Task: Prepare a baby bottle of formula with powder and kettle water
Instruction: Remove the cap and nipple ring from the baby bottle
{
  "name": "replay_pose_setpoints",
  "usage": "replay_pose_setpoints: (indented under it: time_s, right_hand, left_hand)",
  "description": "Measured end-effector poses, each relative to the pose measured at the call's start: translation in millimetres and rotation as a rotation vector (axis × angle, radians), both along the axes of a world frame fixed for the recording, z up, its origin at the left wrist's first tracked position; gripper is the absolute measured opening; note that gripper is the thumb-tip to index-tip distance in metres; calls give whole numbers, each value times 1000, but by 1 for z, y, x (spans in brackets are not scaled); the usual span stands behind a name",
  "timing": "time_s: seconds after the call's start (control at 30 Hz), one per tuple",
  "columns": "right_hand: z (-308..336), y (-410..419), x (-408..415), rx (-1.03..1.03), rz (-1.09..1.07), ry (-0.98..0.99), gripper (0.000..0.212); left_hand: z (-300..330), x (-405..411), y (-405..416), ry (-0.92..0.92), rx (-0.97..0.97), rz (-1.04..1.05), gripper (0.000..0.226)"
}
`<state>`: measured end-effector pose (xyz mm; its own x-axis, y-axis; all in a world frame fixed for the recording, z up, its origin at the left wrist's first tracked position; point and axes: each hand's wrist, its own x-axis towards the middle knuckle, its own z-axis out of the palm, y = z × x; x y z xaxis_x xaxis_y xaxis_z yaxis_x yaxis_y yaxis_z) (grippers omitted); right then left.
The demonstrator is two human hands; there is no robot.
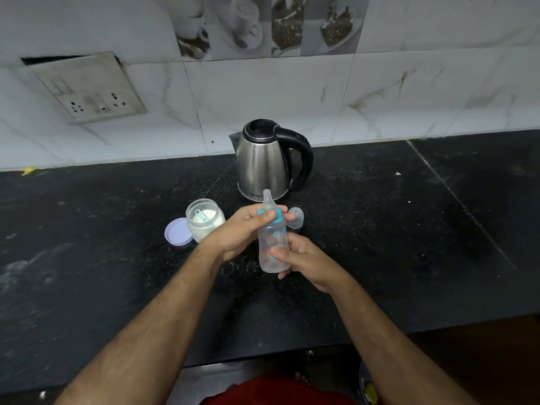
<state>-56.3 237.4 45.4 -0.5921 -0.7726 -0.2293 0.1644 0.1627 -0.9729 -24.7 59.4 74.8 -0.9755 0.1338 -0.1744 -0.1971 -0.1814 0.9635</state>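
The bottle (273,244) was held upright just above the desk (380,229), body wrapped by the right hand (304,258), teal collar (277,216) pinched by the left hand (242,229); probably best twisted slowly, bottle kept steady, clear of the open powder jar (204,220).

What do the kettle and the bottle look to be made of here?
Kettle: apparently brushed stainless steel, going by its streaky grey reflections; its handle and lid look like glossy black plastic. Bottle: probably clear plastic, faintly cloudy, with a teal collar and a translucent teat, likely silicone.
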Motion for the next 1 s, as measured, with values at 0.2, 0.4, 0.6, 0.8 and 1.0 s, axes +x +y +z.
replay_pose_setpoints:
  time_s: [0.2, 0.4, 0.6, 0.8, 1.0]
  right_hand:
    - [14, -14, 1, -24, 34, 29, 38]
    - [8, -20, 7, 55, -99, 238, 39]
    - [2, -34, 18, 267, -357, 418, 28]
    - [-2, -44, 20, 410, -461, 576, 33]
    - [2, -29, 9, 262, -377, 331, 29]
  left_hand:
    - [11, 2, -1, -32, 17, 111, 21]
    - [9, 1, 0, -4, -79, 230, 16]
    - [3, -6, 10, -72, -154, 407, 15]
    - [-1, -8, 17, -117, -107, 514, 31]
    - [0, 2, -14, -4, 38, 221, 38]
